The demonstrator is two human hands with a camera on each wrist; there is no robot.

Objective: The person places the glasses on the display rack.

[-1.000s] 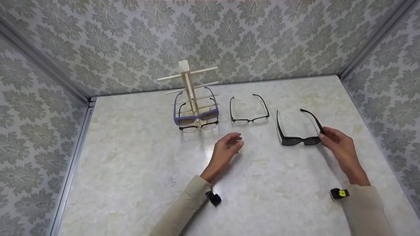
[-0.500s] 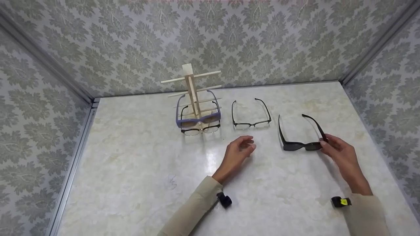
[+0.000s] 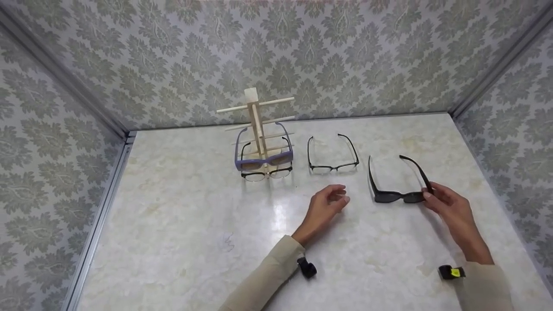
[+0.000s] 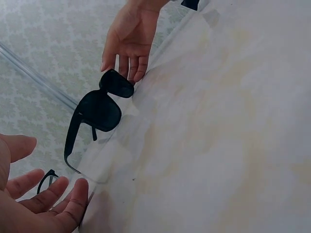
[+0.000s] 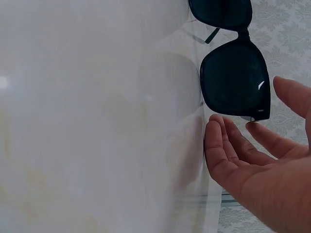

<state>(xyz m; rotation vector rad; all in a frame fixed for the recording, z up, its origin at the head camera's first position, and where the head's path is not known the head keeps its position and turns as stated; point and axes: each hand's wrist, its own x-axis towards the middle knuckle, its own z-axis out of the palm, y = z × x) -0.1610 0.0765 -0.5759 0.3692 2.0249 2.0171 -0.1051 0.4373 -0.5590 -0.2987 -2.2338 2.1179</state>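
Black sunglasses stand at the table's right, lenses toward me and temples spread backward. My right hand holds them by the right hinge, thumb in front and fingers behind the temple. The right wrist view shows its fingertips at the lower corner of the dark lens. My left hand hovers left of the sunglasses with loosely bent fingers and nothing in them. In the left wrist view, a gap separates its fingers from the sunglasses. Black-framed clear eyeglasses lie behind, between the hands.
A wooden eyeglass rack with crossbars stands at the back left. On it hang purple sunglasses and, below, dark half-rim eyeglasses. Patterned walls enclose the pale table; a thin squiggle marks its surface.
My left hand has moved right, toward the sunglasses. My right hand has kept its place at the sunglasses' hinge, and they stay about where they were. The head view has shifted slightly.
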